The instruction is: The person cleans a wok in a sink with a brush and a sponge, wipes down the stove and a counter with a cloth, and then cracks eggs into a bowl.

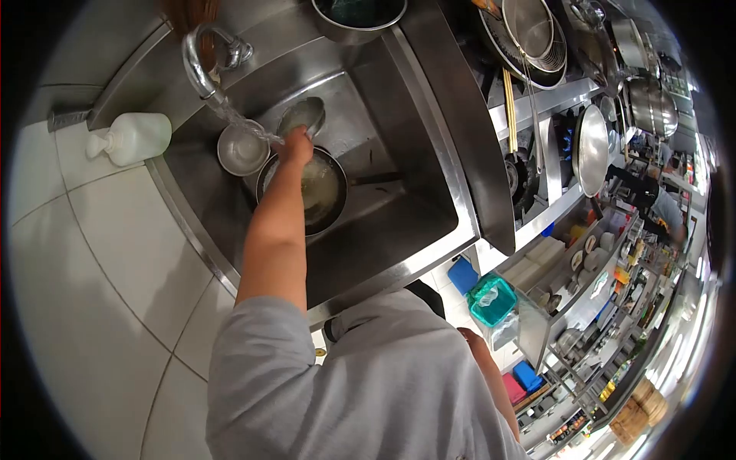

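Sink (418, 184) is showing dull silver-grey w/ brighter edges; faucet (198, 69) over sink is gleaming chrome. In sink, pan (320, 192) is showing blk rim & handle w/ murky yellowish-beige inside; bowl (244, 149) & rounded vessel (295, 115) are looking silver-grey. L of sink, bottle (142, 138) is showing off-white, tiles (115, 245) white w/ dk grout lines. Near side of sink, shirt (368, 376) is showing plain lt grey. R of sink, bin (492, 300) is glowing teal, sticks (510, 111) yellowish.

The grey shirt (399, 368) worn here is short-sleeved.
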Demonstrator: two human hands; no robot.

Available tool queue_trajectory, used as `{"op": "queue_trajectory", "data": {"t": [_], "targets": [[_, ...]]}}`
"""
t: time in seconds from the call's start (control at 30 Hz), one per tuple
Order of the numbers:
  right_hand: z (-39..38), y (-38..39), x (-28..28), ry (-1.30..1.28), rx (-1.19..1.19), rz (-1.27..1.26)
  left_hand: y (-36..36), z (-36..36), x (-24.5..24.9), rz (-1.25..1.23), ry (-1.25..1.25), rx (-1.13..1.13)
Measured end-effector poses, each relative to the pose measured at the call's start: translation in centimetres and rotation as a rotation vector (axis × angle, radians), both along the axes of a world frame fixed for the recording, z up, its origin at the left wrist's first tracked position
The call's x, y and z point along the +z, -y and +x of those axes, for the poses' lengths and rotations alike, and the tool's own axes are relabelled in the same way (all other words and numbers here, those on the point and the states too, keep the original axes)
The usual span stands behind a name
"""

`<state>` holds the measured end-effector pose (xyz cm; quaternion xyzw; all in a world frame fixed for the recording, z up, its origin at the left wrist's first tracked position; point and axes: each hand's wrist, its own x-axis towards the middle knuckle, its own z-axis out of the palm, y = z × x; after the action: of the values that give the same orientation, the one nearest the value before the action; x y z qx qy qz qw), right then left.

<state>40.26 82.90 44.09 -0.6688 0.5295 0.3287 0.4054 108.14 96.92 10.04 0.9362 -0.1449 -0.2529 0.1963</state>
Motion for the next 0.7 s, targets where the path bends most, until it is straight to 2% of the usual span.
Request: {"op": "queue_trajectory", "data": {"t": [0.07, 0.1, 0.23, 0.27, 0.33, 0.43, 0.53, 0.6, 0.63, 0.7], "targets": [[2.0, 0.5, 0.2, 0.031, 0.012, -0.007, -0.9, 1.6, -2.0, -0.25, 0.077, 0.152], [3.1, 0.7, 0.1, 0.037, 0.016, -0.029, -1.0, 1.5, 4.3, -0.173, 0.02, 0.188], [6.1, 1.7, -0.5, 0.094, 0.039, -0.099, -4.7, -0.2, 5.1, -0.387, 0.24, 0.198], [6.7, 2.0, -0.8, 0.099, 0.055, -0.112, -5.7, -1.3, 6.1, -0.389, 0.183, 0.203], [7.7, 2.4, -0.8, 0.094, 0.05, -0.101, -6.4, -3.9, 11.8, -0.389, 0.068, 0.218], [6.4, 3.1, -2.2, 0.138, 0.04, -0.061, -6.9, -6.1, 14.6, -0.214, 0.39, 0.032], [3.7, 3.7, -3.8, 0.136, 0.063, -0.045, -6.2, -6.1, 17.8, -0.27, 0.427, -0.086], [1.5, 4.5, -5.0, 0.146, 0.085, -0.042, -6.2, -4.5, 17.3, -0.34, 0.433, 0.111], [-1.6, 4.9, -7.4, 0.196, 0.026, -0.054, -6.1, -3.7, 17.1, -0.377, 0.435, 0.201], [-2.3, 5.2, -7.2, 0.121, 0.074, -0.135, -5.7, -2.9, 17.9, -0.364, 0.371, 0.198]]}}
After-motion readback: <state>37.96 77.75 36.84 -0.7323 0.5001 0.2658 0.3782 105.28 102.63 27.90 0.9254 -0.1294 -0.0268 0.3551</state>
